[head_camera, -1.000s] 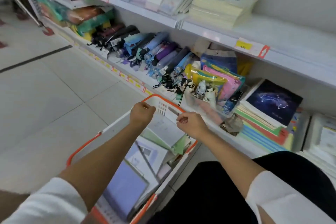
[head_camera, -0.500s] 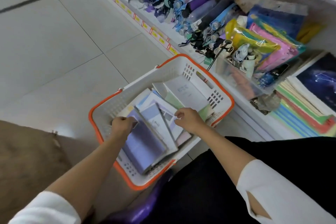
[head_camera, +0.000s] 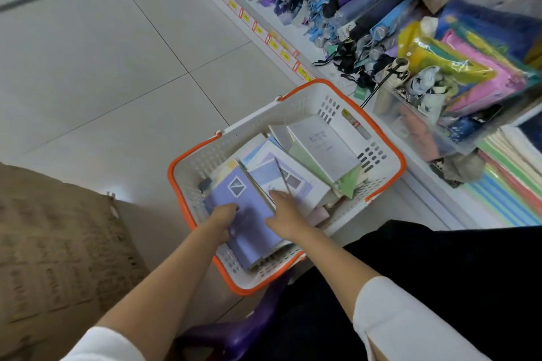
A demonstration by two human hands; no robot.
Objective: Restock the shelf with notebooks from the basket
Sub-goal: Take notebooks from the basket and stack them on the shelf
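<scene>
since half a second ago both grips have slid toward the near end of the one basket [head_camera: 293, 108]. the left grip [head_camera: 223, 221] (a bare hand, like its mate) has left the far corner of the lilac notebook [head_camera: 250, 233]. it now sits midway along the book's left edge, fingers curled round that edge and thumb on the cover. the right grip [head_camera: 286, 211] has come off the paler covers and lies with its fingers straight. its tips touch the lilac notebook's right edge and pinch nothing.

we count one lilac notebook lying on top at the near end of the basket, one white notebook [head_camera: 322, 146] tilted at the far end, and one green notebook [head_camera: 350, 182] under it. at least three pale covers lie between them, and the rest are buried past counting. the basket stands on the floor just beside the shelf [head_camera: 425, 199]. on the shelf, one stack of notebooks [head_camera: 510, 182] lies well apart from both grips, next to one clear bin [head_camera: 410, 126].
</scene>
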